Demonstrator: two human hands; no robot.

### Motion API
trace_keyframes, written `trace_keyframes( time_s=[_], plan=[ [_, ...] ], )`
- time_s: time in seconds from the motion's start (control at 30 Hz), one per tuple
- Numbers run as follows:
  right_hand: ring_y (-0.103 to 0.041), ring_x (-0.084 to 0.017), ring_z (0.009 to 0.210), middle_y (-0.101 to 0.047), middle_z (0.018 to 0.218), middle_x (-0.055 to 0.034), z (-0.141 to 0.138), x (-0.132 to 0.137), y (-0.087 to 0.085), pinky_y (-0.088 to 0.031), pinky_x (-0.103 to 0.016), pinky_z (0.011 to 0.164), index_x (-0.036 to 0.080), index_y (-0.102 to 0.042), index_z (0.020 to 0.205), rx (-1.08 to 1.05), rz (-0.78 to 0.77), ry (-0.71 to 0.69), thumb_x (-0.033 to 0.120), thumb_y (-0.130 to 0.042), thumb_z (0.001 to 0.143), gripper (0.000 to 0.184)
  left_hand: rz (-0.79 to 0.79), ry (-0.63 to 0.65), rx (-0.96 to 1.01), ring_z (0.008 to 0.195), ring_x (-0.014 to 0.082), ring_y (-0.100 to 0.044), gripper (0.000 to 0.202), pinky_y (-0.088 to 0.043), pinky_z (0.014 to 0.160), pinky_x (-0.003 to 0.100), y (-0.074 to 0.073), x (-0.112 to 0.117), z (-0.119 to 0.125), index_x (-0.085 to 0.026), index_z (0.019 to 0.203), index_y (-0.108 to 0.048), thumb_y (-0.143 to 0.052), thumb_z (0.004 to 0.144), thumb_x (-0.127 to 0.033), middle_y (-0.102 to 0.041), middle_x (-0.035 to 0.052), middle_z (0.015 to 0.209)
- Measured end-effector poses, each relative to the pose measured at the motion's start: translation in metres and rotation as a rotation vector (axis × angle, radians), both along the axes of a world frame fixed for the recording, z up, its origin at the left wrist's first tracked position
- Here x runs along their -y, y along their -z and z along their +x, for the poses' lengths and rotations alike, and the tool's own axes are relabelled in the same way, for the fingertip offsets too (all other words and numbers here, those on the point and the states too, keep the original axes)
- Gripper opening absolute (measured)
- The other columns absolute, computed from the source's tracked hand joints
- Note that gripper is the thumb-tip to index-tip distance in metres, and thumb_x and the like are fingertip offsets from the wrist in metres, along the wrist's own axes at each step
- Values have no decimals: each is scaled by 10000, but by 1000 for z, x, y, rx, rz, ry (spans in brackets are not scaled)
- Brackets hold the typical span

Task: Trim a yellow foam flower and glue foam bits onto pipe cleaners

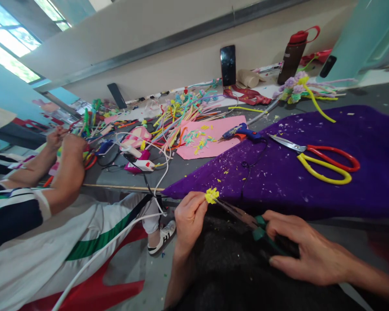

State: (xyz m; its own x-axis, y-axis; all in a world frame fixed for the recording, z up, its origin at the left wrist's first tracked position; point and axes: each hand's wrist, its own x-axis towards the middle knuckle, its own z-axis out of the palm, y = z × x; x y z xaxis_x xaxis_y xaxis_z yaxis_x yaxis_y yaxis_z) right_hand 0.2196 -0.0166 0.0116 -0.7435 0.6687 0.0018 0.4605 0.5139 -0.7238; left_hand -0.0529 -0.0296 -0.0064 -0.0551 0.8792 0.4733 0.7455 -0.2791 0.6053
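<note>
My left hand [189,218] pinches a small fluffy yellow pompom [212,195] at the near edge of a purple cloth [311,172]. In my right hand [306,250] I grip green-handled scissors [257,226], fingers through the handles. Their blades point left and reach the yellow pompom. Both hands hover over my dark lap, just in front of the table edge. Yellow and white trimmings lie scattered on the purple cloth.
Red-and-yellow scissors [324,160] and a blue glue gun [241,131] lie on the cloth. A pink sheet [210,138], a heap of coloured pipe cleaners [178,114], a phone [227,65] and a brown bottle [293,54] sit behind. Another person's arms [63,172] work at the left.
</note>
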Motion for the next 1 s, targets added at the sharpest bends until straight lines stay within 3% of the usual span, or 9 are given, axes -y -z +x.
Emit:
trace_keyframes(
  time_s=[0.23, 0.67, 0.87, 1.0],
  plan=[
    [-605, -180, 713, -621, 815, -21, -1, -3, -2, -487, -267, 596, 223, -489, 719, -46, -64, -8, 167, -620, 676, 149, 76, -12, -50, 781, 142, -622, 137, -496, 709, 256, 2, -2, -1, -184, 849, -673, -544, 839, -138, -651, 28, 835],
    [-579, -156, 709, -589, 783, 4, -2, -6, -1, -466, -242, 625, 215, -523, 746, -72, -111, -8, 132, -613, 689, 135, 134, -22, -139, 796, 139, -624, 139, -499, 734, 252, 3, -4, -5, -183, 872, -683, -565, 825, -127, -655, 34, 852],
    [-534, -158, 750, -558, 777, 2, 1, -9, 5, -448, -266, 693, 199, -475, 724, -200, -277, -63, 186, -588, 726, 114, 109, -13, -89, 783, 142, -628, 138, -505, 715, 256, 4, -4, -4, -188, 867, -683, -556, 833, -148, -656, 32, 839],
    [-504, -149, 732, -549, 801, -4, 4, -8, 13, -425, -269, 675, 190, -482, 735, -301, -464, -72, 311, -596, 759, 168, 84, 2, -46, 778, 142, -625, 141, -504, 705, 259, 5, -4, -1, -186, 861, -679, -544, 841, -150, -652, 33, 827]
  ],
)
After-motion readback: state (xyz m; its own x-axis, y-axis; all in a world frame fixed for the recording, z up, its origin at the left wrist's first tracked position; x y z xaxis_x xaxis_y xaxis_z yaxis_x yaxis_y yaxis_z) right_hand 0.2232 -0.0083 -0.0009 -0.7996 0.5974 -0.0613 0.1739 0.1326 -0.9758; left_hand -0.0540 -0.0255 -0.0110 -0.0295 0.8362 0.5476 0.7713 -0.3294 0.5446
